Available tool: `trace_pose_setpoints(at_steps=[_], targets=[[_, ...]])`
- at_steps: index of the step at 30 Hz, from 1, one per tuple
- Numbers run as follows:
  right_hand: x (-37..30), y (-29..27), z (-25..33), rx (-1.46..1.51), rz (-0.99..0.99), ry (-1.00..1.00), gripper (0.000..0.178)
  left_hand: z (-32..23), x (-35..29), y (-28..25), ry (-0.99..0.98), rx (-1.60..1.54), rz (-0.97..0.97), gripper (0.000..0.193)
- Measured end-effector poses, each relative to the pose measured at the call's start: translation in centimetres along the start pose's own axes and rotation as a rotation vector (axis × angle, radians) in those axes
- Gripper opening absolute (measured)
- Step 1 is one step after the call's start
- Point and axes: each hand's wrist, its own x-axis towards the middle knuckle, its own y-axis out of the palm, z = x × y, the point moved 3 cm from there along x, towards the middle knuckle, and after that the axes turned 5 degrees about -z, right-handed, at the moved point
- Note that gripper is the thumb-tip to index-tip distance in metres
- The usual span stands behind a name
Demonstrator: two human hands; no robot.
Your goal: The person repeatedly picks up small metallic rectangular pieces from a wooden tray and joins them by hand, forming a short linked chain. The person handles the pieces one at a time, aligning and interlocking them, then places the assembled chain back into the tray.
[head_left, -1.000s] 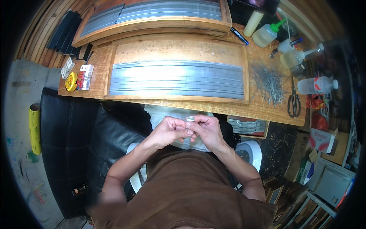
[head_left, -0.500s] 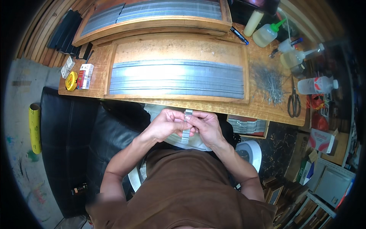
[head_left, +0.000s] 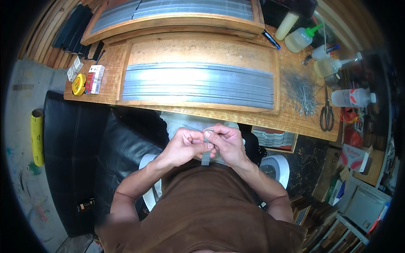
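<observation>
A narrow grey strip point(head_left: 205, 158), flat and segmented like a metal band, is held upright between my hands, close in front of the brown garment. My left hand point(head_left: 184, 146) pinches its middle between thumb and fingers. Higher up, my right hand point(head_left: 228, 145) has its thumb pressed against the strip near the top end. Fingertips of both hands almost meet and hide part of it. Beyond them, on the table, a shallow wooden tray point(head_left: 276, 86) holds long rows of thin grey strips point(head_left: 244, 88).
The wooden table point(head_left: 303, 126) carries scissors point(head_left: 327, 111), a heap of thin grey scraps point(head_left: 303, 95), a green-capped squeeze bottle point(head_left: 299, 39), a clear bottle point(head_left: 352, 97) and a yellow tape measure point(head_left: 79, 84). Another strip-filled tray point(head_left: 177, 27) stands behind. A black sofa point(head_left: 76, 160) is left.
Both hands have come slightly closer to my body with the strip, which now sits lower, its bottom end against the brown garment in view. The view has shifted a little.
</observation>
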Motion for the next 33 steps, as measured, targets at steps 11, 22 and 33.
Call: trace_pose_setpoints(at_steps=[11, 22, 33], targets=[[-0.4, 0.0, 0.7, 0.004, 0.100, 0.108, 0.017, -0.3, -0.6, -0.3, -0.042, -0.078, -0.003, 0.014], [-0.7, 1.2, 1.6, -0.022, 0.138, 0.127, 0.017, -0.6, -2.1, -0.1, -0.018, -0.133, -0.033, 0.014], [-0.9, 1.5, 1.5, -0.037, 0.110, 0.167, 0.016, 0.2, -2.2, -0.4, -0.045, -0.194, -0.016, 0.019]])
